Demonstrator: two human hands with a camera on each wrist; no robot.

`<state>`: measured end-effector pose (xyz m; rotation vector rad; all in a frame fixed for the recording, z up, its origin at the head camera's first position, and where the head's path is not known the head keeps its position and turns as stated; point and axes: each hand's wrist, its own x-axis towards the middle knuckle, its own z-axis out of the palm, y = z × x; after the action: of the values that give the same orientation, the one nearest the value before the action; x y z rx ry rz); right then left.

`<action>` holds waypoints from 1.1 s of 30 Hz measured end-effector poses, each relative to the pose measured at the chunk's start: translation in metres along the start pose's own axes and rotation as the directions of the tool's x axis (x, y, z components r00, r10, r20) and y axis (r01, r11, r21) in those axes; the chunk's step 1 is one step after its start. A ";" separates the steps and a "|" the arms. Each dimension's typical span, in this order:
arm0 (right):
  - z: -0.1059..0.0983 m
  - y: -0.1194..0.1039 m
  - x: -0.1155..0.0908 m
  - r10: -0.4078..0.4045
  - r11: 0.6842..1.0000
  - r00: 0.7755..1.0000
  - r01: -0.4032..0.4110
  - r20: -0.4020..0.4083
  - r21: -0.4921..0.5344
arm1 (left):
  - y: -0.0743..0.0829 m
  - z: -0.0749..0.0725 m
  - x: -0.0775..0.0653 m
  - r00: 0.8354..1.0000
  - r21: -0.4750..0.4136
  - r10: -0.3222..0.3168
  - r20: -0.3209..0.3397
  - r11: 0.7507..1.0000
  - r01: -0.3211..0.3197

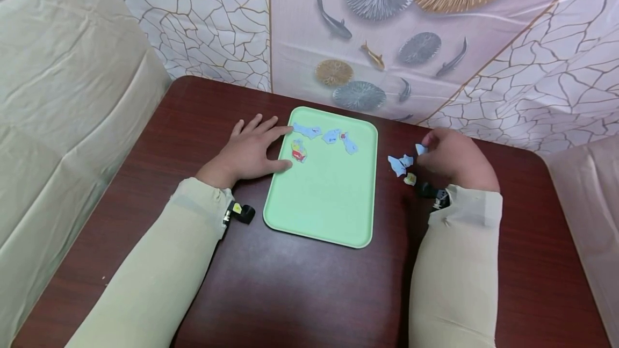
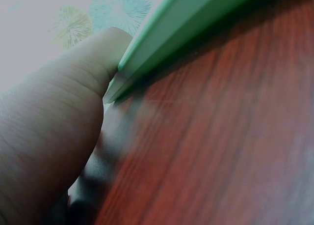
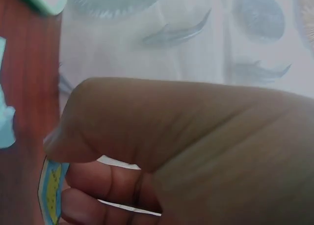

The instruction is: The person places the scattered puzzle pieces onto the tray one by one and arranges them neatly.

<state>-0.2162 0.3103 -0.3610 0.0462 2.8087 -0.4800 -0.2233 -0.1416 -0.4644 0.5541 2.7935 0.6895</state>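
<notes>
Held piece (image 3: 51, 193): small, flat, angular; the right wrist view shows light blue with a yellow patch; located off the tray, to its right, between the right hand's thumb and fingers.
Pieces on tray: three light blue ones along the far end, namely long piece (image 1: 307, 131), middle piece (image 1: 331, 136) and red-spotted piece (image 1: 350, 144); multicoloured piece (image 1: 299, 152), red and yellow, nearer the left rim.
Pieces on table: blue cluster (image 1: 397, 166), with yellow piece (image 1: 410, 179) just beside it.
Tray (image 1: 324, 197): pale green, rounded corners, raised rim.
Table (image 1: 300, 294): dark reddish wood grain.
Backdrop (image 1: 300, 26): fish and round ribbed discs, flanked by white crackle pattern; pale cloth (image 1: 58, 95) at left.
Left hand (image 1: 246, 150): fingers spread, grasping nothing; thumb and index finger at tray's left edge.
Right hand (image 1: 452, 159): fingers curled, pinching the held piece.
</notes>
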 end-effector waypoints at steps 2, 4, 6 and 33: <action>-0.001 -0.004 -0.002 -0.020 1.000 1.000 0.020 -0.020 0.009 | 0.000 0.000 0.000 1.000 0.002 -0.001 0.000 1.000 0.001; -0.003 -0.008 -0.003 -0.054 0.999 0.998 0.054 -0.044 0.005 | -0.001 0.000 0.000 1.000 0.003 -0.001 -0.001 1.000 0.001; -0.004 -0.013 -0.004 -0.084 0.996 0.994 0.084 -0.064 0.003 | -0.001 0.000 0.001 1.000 0.004 0.000 -0.003 1.000 0.000; 0.021 -0.083 -0.007 -0.272 0.940 0.931 0.311 -0.243 0.142 | -0.001 0.001 0.001 1.000 0.005 -0.002 0.001 1.000 0.002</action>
<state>-0.2101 0.2253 -0.3512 -0.3068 2.9929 -0.8438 -0.2247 -0.1414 -0.4655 0.5525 2.7950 0.6820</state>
